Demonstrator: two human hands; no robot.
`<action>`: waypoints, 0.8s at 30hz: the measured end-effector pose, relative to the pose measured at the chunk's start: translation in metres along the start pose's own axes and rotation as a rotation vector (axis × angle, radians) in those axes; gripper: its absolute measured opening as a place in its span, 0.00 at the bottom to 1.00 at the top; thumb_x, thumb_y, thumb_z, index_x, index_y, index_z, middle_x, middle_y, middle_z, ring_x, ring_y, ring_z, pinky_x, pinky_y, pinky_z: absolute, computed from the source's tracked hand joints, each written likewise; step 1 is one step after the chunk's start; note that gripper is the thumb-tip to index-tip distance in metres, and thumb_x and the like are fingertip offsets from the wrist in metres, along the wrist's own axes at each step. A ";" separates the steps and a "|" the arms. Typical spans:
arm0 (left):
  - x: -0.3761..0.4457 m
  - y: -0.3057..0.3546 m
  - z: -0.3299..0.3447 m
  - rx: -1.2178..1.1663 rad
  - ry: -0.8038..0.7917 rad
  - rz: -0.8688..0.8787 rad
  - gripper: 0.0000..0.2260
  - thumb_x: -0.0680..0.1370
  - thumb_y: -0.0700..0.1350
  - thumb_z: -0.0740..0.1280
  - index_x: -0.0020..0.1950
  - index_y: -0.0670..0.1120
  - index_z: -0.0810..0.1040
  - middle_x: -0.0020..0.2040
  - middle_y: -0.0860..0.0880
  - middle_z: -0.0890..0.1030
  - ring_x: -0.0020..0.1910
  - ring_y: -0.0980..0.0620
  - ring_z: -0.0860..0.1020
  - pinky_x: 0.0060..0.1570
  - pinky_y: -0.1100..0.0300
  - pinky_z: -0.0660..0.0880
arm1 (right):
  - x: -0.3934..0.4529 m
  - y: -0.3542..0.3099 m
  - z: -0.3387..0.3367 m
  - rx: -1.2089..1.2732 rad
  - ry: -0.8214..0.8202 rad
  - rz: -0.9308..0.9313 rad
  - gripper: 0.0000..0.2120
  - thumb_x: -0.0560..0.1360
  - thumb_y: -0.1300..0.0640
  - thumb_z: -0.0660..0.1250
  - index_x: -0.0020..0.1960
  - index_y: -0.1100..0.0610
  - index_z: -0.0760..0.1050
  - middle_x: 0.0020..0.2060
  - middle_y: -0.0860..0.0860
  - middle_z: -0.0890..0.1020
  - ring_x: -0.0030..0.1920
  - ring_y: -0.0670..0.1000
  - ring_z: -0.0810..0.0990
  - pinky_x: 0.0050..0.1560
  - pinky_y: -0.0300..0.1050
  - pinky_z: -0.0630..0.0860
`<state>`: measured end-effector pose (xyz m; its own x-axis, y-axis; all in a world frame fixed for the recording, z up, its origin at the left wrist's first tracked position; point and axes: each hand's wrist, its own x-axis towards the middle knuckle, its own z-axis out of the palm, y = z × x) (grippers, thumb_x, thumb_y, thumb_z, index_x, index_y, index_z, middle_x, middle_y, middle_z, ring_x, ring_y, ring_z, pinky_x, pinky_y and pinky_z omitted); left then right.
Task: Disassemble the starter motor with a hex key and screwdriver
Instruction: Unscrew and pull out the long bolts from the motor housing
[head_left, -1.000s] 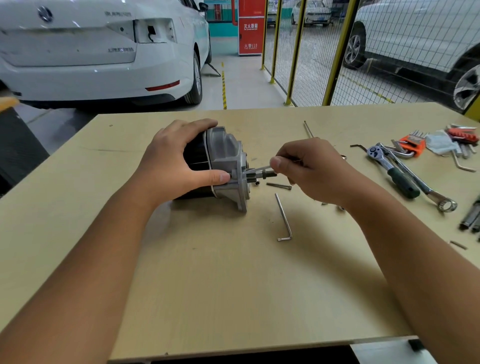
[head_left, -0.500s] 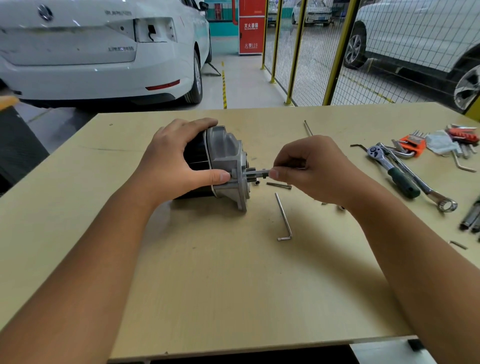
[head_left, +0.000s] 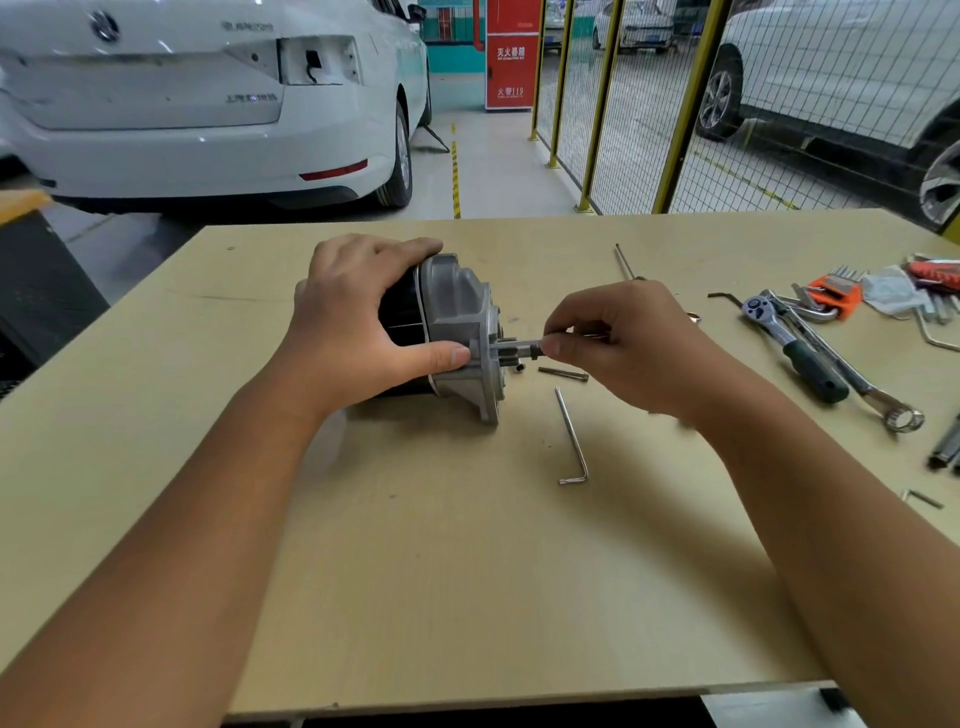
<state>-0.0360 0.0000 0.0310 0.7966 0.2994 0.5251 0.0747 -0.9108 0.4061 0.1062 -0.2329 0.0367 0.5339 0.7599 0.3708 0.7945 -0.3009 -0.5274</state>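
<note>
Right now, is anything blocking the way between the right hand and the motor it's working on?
Nothing visible. The right hand pinches a slim metal tool reaching straight to the starter motor; the loose hex key lies nearer, off that line.

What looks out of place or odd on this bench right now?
Nothing looks damaged or spilled. A loose bolt and small socket lie by the starter motor, and a hex key sits unused nearby, normal for disassembly.

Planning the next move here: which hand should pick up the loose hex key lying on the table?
Right. The right hand is nearer the hex key, lying just below it, though it must release the bolt it pinches. The left hand grips the starter motor, steadying it.
</note>
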 end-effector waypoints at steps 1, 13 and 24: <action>0.000 0.000 0.000 -0.010 -0.001 0.002 0.45 0.61 0.74 0.70 0.75 0.59 0.72 0.66 0.53 0.76 0.69 0.47 0.67 0.68 0.39 0.70 | 0.000 0.000 -0.001 0.008 -0.001 -0.002 0.03 0.77 0.55 0.73 0.45 0.52 0.84 0.29 0.45 0.78 0.31 0.43 0.74 0.32 0.34 0.68; 0.001 -0.004 0.003 -0.027 0.003 0.030 0.45 0.61 0.73 0.71 0.76 0.57 0.73 0.65 0.54 0.77 0.67 0.48 0.69 0.63 0.54 0.67 | -0.001 -0.005 0.002 -0.057 0.037 -0.085 0.06 0.71 0.58 0.78 0.43 0.50 0.82 0.41 0.43 0.78 0.36 0.41 0.75 0.38 0.36 0.68; 0.001 -0.004 0.002 -0.058 -0.007 0.023 0.45 0.61 0.72 0.72 0.76 0.57 0.73 0.65 0.56 0.77 0.64 0.52 0.68 0.60 0.60 0.64 | -0.002 -0.004 -0.002 0.002 -0.031 -0.094 0.02 0.74 0.61 0.76 0.45 0.56 0.84 0.29 0.41 0.77 0.32 0.42 0.74 0.33 0.30 0.64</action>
<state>-0.0341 0.0028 0.0281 0.8016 0.2768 0.5299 0.0218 -0.8993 0.4368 0.1022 -0.2341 0.0398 0.4483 0.8019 0.3950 0.8400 -0.2268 -0.4929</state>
